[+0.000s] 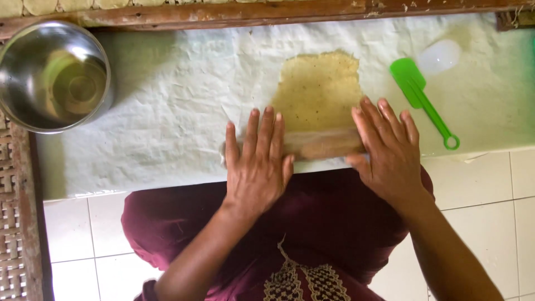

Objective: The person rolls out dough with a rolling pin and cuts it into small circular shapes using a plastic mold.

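A flattened sheet of pale yellow dough (319,89) lies on white paper (167,111) that covers the table. A wooden rolling pin (323,146) rests across the dough's near edge, blurred by motion. My left hand (259,161) lies flat with its fingers spread over the pin's left part. My right hand (387,147) presses flat on the pin's right end. Both palms face down on top of the pin and the fingers do not curl around it.
A steel bowl (53,75) stands at the far left. A green spatula (421,97) lies right of the dough, with a white plastic scoop (440,56) beyond it. A wooden rail (251,14) runs along the back. White floor tiles (485,189) show below.
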